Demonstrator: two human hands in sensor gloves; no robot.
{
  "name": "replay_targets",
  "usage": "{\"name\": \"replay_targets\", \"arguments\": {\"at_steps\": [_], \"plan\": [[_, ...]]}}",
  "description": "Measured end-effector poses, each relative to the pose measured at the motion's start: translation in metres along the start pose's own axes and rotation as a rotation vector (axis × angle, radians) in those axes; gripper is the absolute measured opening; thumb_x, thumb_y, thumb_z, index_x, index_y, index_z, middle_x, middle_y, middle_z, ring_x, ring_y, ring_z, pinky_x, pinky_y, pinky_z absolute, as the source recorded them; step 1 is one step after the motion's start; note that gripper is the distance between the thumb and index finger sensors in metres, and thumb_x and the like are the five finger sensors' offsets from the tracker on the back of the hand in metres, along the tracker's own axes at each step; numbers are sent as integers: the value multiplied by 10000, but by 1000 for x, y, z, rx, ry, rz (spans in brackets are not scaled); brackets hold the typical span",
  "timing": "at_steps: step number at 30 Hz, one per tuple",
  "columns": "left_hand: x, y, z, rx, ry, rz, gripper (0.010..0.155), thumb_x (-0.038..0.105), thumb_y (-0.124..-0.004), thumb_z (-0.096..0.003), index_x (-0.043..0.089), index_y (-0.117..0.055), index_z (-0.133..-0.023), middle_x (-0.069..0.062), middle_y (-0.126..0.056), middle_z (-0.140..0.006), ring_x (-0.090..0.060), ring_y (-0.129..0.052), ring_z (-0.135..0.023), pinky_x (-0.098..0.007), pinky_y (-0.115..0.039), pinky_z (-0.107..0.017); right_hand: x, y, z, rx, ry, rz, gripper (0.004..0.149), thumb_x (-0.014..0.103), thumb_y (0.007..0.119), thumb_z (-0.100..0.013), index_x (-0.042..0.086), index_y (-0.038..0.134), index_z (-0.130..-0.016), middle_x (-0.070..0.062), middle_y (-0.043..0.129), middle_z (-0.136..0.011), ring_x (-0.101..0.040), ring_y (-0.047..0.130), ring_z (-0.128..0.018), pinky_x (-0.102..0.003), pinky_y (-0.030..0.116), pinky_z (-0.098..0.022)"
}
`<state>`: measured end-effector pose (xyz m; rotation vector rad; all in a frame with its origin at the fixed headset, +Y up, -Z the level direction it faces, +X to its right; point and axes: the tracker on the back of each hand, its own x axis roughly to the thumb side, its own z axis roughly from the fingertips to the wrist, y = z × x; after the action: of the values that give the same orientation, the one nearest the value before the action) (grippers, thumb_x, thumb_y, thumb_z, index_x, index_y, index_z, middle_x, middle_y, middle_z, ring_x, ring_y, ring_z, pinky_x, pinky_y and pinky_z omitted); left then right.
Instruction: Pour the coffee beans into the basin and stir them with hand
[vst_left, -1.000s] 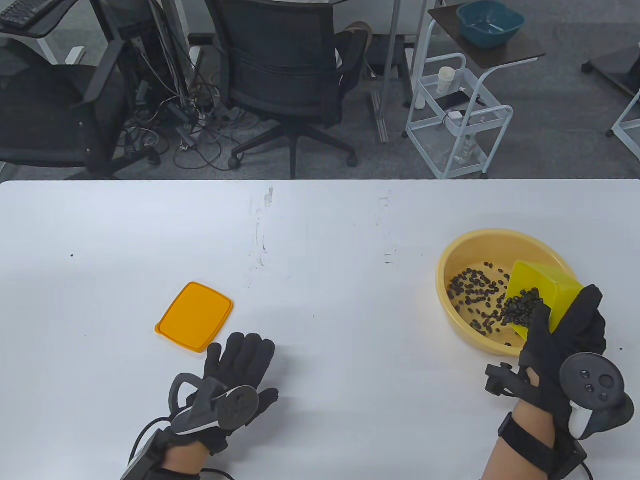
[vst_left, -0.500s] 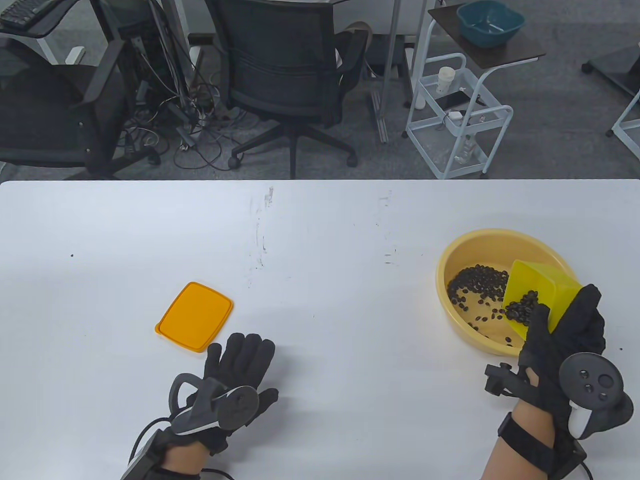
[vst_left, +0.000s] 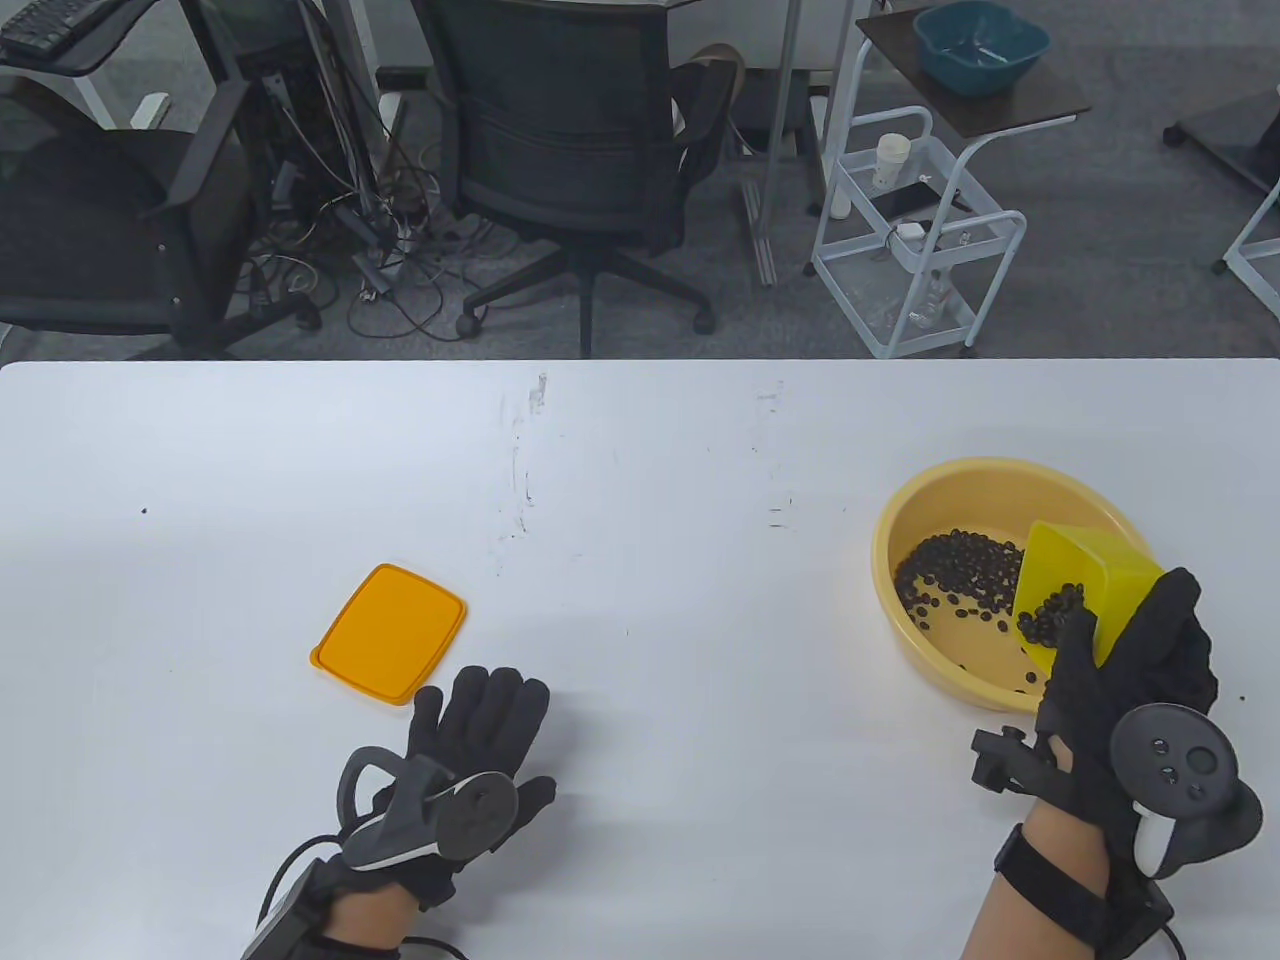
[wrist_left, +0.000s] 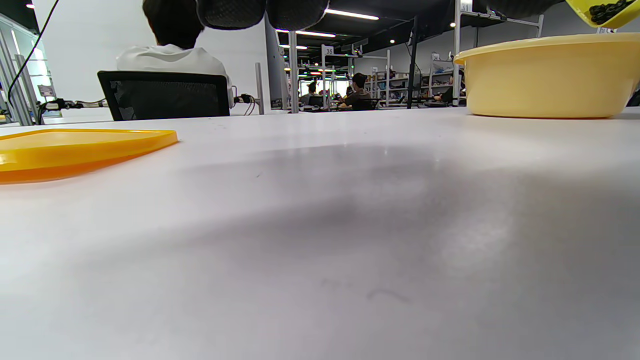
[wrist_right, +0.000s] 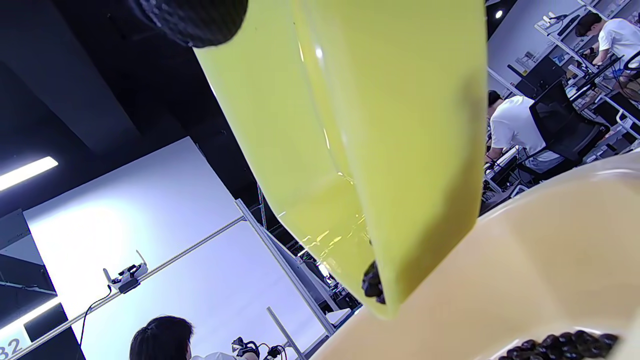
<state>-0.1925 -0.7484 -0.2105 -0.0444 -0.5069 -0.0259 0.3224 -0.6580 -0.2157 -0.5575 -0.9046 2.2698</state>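
A pale yellow basin (vst_left: 905, 520) stands on the white table at the right, with dark coffee beans (vst_left: 955, 577) heaped on its floor. My right hand (vst_left: 1125, 675) grips a bright yellow box (vst_left: 1095, 570) and holds it tilted over the basin's near side; some beans (vst_left: 1055, 608) still lie in its low lip. In the right wrist view the box (wrist_right: 360, 140) fills the frame above the basin (wrist_right: 540, 265), a bean at its lip. My left hand (vst_left: 480, 735) lies flat on the table, holding nothing. The left wrist view shows the basin (wrist_left: 547, 75) from the side.
An orange lid (vst_left: 390, 632) lies flat on the table just beyond my left hand, also visible as the lid (wrist_left: 75, 150) in the left wrist view. Past the table's far edge stand office chairs (vst_left: 575, 130) and a white cart (vst_left: 915, 230).
More beans have slid out of the tilted box into the basin, and the pile there has gathered toward the far side. The right hand shifted slightly right. The left hand has not moved.
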Motion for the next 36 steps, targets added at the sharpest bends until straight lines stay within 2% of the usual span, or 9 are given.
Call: {"name": "replay_targets", "arguments": {"at_steps": [24,36], "plan": [[-1,1,2,11,0,0,814,642,-554,-532,224,-203,-1135,-181,-380,-1201,-491,-491,-1107,-677,-394,-750,6,4,2,0,-23,37,736,440,671,-522,258,242,-1092,-204,333,-996,-434,543,-778,-670,220,-643],[-1,2,2,10,-1,6,813,641,-555,-531,222,-206,-1135,-180,-384,-1199,-487,-494,-1108,-676,-396,-750,13,6,5,3,-81,113,739,441,672,-520,282,232,-1093,-182,308,-1010,-427,494,-798,-650,168,-654]]}}
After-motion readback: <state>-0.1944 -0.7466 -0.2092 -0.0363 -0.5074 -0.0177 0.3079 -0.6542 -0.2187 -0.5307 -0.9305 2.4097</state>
